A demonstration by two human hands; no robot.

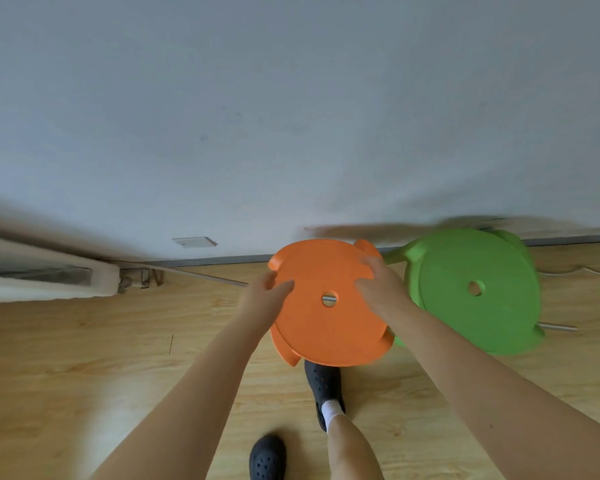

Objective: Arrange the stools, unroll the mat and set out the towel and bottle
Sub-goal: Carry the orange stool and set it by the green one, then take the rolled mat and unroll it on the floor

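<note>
— Where is the round orange plastic stool (329,303) found?

— At centre frame, gripped at its seat rim by the left hand (265,297) and right hand (378,289), apparently lifted off the wooden floor (84,358). A round green plastic stool (475,289) is seen just beside it, at right, near the white wall (291,116).

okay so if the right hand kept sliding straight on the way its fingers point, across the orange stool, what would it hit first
Probably the left hand. The right hand grips the orange stool with its fingers aimed left across the seat, past the centre hole, toward the opposite rim, which the left hand holds. Depth is uncertain.
</note>
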